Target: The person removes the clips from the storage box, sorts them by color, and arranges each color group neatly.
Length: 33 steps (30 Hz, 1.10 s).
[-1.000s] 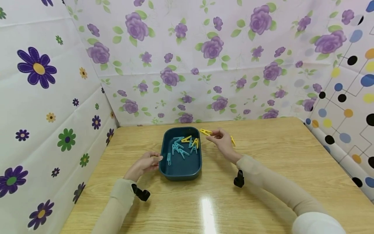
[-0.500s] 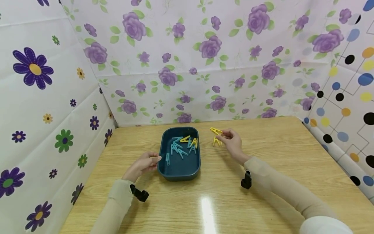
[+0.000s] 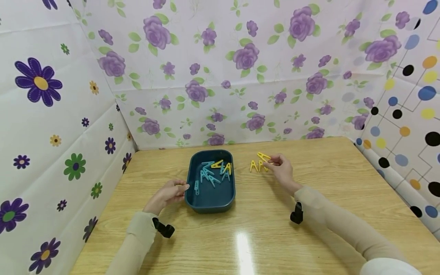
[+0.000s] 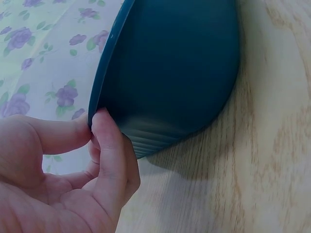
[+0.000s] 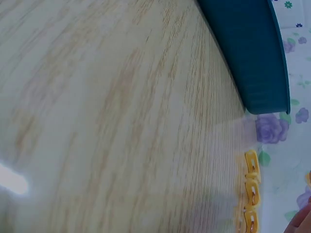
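My left hand (image 3: 169,191) pinches the left rim of a dark teal plastic bin (image 3: 210,208) between thumb and fingers; the left wrist view shows the grip on the rim (image 4: 99,80) closely. Inside the bin lie several blue clothespins (image 3: 212,180) and a few yellow ones. To the right of the bin, my right hand (image 3: 283,172) pinches a yellow clothespin (image 3: 263,156) by one end, over the table. Below it stand yellow clothespins (image 3: 253,165), partly covered by my fingers. The right wrist view shows them in a row (image 5: 252,193), with my fingertips (image 5: 300,222) at the corner.
Everything rests on a light wood-grain table (image 3: 220,240) with a bright glare streak near the front. Flowered cloth (image 3: 196,91) hangs behind it and at the left, dotted cloth (image 3: 409,130) at the right. Each wrist wears a small black camera.
My right hand has moved right, away from the bin, carrying the yellow clothespin. The yellow clothespins on the table have come into view on its left side. My left hand keeps its hold.
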### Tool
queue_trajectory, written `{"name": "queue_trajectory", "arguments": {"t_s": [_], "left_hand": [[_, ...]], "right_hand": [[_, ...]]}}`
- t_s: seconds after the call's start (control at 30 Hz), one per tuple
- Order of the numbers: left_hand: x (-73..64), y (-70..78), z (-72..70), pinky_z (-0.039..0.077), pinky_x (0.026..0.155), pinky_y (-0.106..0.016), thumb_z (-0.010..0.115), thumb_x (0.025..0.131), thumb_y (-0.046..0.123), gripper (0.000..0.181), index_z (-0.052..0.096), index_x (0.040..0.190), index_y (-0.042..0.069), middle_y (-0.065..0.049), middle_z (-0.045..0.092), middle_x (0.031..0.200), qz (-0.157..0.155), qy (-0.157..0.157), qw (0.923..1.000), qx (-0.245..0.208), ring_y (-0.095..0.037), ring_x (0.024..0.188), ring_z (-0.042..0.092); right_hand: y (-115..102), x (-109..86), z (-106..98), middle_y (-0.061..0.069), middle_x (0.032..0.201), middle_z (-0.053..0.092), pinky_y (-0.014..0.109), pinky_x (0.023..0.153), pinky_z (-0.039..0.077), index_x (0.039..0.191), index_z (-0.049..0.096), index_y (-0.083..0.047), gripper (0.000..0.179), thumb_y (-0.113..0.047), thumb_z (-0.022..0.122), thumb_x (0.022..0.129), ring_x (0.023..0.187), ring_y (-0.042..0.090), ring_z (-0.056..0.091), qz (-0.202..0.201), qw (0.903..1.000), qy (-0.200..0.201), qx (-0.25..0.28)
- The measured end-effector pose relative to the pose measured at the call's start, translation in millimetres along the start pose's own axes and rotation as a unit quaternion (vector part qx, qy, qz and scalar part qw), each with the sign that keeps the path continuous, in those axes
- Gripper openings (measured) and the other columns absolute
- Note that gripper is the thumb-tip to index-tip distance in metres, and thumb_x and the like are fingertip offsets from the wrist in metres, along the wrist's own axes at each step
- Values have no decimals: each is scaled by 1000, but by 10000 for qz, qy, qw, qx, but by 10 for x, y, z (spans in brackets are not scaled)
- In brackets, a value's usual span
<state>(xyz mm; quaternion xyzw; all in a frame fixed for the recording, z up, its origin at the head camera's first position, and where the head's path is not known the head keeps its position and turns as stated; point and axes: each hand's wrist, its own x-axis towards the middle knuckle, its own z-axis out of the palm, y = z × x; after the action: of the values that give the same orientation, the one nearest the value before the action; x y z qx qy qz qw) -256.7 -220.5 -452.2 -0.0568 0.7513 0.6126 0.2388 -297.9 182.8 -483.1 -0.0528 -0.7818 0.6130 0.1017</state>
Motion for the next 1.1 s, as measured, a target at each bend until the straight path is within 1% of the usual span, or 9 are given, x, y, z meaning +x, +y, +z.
{"name": "queue_trajectory", "arguments": {"t_s": [0.13, 0.33, 0.47, 0.6, 0.7, 0.8, 0.9, 1.0, 1.1], "left_hand": [[-9, 2, -7, 50, 62, -20, 53, 100, 14, 22, 48, 116, 0, 2, 53, 76, -18, 30, 10000, -14, -7, 63, 51], [-5, -7, -14, 50, 62, -21, 53, 100, 14, 22, 47, 115, -1, 1, 52, 76, -10, 46, 10000, -16, -7, 63, 51], [5, -20, -7, 50, 62, -21, 52, 100, 14, 24, 46, 117, -3, 2, 51, 74, -19, 65, 10000, 21, -8, 63, 50], [11, -21, -7, 50, 62, -21, 52, 100, 14, 26, 46, 119, -3, 2, 51, 75, -41, 76, 10000, 22, -7, 62, 50], [18, -23, -17, 50, 62, -21, 52, 100, 15, 26, 46, 118, -3, 2, 51, 75, -34, 65, 10000, 17, -7, 62, 50], [20, -27, -22, 50, 62, -21, 52, 100, 14, 24, 47, 117, -3, 3, 51, 73, 2, 39, 10000, -4, -6, 61, 50], [18, -26, -21, 50, 62, -21, 52, 100, 14, 23, 47, 115, -2, 3, 51, 73, 50, 15, 10000, -24, -6, 61, 50], [14, -23, -18, 50, 62, -21, 52, 100, 14, 23, 47, 116, -2, 3, 52, 75, 78, 0, 10000, -36, -6, 62, 51], [11, -24, -14, 50, 61, -21, 52, 100, 14, 25, 46, 117, -3, 2, 53, 76, 98, -25, 9999, -56, -7, 62, 52]], "right_hand": [[48, 13, -71, -3, 94, 61, 22, 69, 49, 112, 58, -4, 37, -18, 77, 84, 83, 7, 55, 226, 9997, 103, -81], [136, 55, -154, -2, 92, 60, 18, 60, 44, 114, 58, -3, 40, -17, 78, 83, 82, 10, 54, 607, 9974, 298, -265], [204, 77, -192, -1, 90, 59, 18, 59, 46, 113, 57, -2, 41, -19, 79, 82, 81, 12, 54, 746, 9955, 416, -412], [250, 102, -235, 1, 90, 59, 17, 59, 46, 109, 56, -1, 37, -14, 78, 82, 79, 11, 53, 770, 9945, 552, -450], [274, 114, -273, 2, 90, 58, 18, 58, 45, 107, 55, -2, 34, -11, 77, 82, 79, 12, 52, 829, 9926, 616, -645], [289, 126, -306, 4, 92, 57, 19, 60, 44, 107, 55, -3, 33, -10, 76, 83, 81, 14, 52, 981, 9894, 597, -886], [293, 148, -341, 7, 96, 56, 23, 63, 45, 108, 54, -2, 34, -12, 75, 84, 85, 18, 53, 1069, 9874, 494, -1059], [292, 171, -383, 9, 101, 54, 26, 67, 43, 107, 53, -3, 35, -18, 75, 84, 91, 23, 50, 1140, 9849, 369, -1248], [283, 187, -431, 11, 104, 51, 30, 71, 42, 105, 51, -3, 36, -23, 74, 85, 93, 25, 47, 1228, 9816, 151, -1453]]}}
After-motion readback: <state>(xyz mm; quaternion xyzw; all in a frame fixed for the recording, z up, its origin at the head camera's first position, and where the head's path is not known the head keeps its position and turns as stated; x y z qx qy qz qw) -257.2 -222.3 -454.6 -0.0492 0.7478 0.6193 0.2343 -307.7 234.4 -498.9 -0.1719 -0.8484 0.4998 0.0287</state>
